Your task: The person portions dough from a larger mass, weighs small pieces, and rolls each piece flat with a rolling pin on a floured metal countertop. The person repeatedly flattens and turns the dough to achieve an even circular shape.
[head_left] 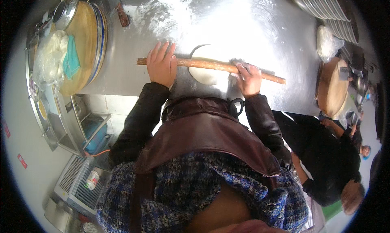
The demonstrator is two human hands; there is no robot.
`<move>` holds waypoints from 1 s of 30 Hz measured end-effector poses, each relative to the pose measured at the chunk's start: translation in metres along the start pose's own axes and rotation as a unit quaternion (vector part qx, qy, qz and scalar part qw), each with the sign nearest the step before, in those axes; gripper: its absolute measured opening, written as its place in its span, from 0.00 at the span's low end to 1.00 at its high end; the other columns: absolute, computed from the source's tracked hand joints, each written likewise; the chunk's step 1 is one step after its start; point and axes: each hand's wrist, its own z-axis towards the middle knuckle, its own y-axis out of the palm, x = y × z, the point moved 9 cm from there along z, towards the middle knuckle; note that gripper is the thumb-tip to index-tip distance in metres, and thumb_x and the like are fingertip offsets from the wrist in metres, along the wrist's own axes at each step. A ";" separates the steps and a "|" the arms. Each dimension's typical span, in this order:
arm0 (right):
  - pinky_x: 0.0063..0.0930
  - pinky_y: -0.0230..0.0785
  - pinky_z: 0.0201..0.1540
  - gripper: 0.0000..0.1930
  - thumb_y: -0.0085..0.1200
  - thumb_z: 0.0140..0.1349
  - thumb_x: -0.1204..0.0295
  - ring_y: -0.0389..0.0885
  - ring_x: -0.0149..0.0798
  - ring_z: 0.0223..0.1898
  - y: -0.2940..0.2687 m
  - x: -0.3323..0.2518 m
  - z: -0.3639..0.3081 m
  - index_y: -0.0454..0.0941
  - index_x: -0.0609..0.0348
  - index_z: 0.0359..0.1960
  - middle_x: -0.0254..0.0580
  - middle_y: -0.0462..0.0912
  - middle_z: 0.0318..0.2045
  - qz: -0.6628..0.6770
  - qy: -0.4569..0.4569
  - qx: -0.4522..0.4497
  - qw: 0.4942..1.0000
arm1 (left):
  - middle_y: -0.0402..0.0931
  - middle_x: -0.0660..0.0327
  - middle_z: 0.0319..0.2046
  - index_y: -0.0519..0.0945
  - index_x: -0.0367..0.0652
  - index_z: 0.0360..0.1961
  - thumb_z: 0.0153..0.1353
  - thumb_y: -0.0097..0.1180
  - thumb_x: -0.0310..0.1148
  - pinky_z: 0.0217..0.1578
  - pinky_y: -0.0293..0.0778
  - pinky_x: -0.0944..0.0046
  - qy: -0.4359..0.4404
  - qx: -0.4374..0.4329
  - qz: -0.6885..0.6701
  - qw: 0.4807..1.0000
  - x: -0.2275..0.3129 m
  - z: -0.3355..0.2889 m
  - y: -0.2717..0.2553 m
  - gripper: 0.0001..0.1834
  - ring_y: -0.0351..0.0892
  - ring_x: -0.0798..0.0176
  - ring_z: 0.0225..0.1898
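Observation:
A long wooden rolling pin [199, 63] lies across a round, flat piece of pale dough [206, 76] on the metal worktop [126, 76]. Toward the pin's left end, my left hand [161, 65] rests on top with its palm down. Its fingers stretch flat past the pin. Right of the dough, my right hand [248, 79] has its fingers bent round the pin. The pin slants slightly down to the right, and its bare end sticks out beyond my right hand. Glare washes out the dough's right edge.
Flour dusts the worktop's far part, where a brown-handled tool [122, 14] lies. On the left, a round wooden board [87, 42] holds a plastic bag [50, 54] and teal cloth [71, 58]. At right are stacked plates [325, 5], a chopping block [333, 87] and a person in black [325, 152].

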 end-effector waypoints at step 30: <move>0.68 0.46 0.75 0.38 0.42 0.72 0.42 0.64 0.58 0.74 0.066 0.031 0.090 0.60 0.52 0.77 0.57 0.64 0.74 -0.202 0.054 -0.095 0.973 | 0.63 0.50 0.74 0.66 0.48 0.75 0.71 0.51 0.48 0.75 0.49 0.31 0.012 -0.050 0.114 0.992 -0.027 0.050 0.052 0.34 0.55 0.40 0.77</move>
